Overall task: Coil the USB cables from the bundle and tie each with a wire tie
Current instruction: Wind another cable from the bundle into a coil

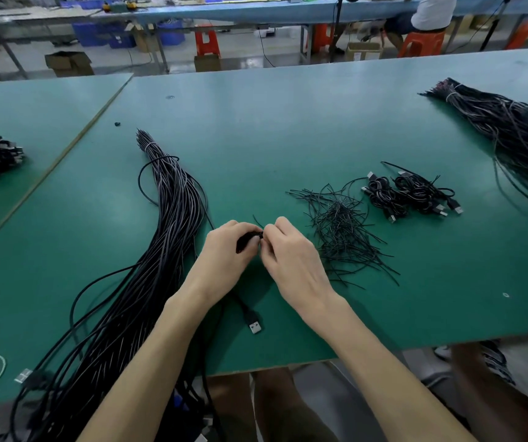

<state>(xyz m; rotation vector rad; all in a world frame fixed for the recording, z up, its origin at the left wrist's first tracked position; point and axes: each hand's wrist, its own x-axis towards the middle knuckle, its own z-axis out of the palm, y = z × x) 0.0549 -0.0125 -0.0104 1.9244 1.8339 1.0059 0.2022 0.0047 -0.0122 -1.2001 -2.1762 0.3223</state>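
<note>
I have a small coil of cable (248, 240) pinched between both hands over the green worktop (288, 122); my left hand (224, 250) is closed around the coil's body, and my right hand (291, 250) has its fingertips closed on the coil's end, where a thin wire tie (258, 221) sticks up just beyond my knuckles; the cable's loose tail runs back toward me from the coil and ends in a USB plug (254, 323) lying flat on the worktop.

Left of the coil lies the big bundle (160, 237) of uncoiled cables, banded at its far end; right of the coil is the heap of loose wire ties (342, 231), and beyond that heap the finished coils (412, 196) sit in a small cluster; a second bundle (511, 132) lies far right of the coil.

I judge this to be the tying step; the tie seems partly wrapped, though my fingers hide the twist; the next move calls for twisting the tie's ends snug while my left hand keeps the loops from springing apart, then setting the coil with the finished ones.
</note>
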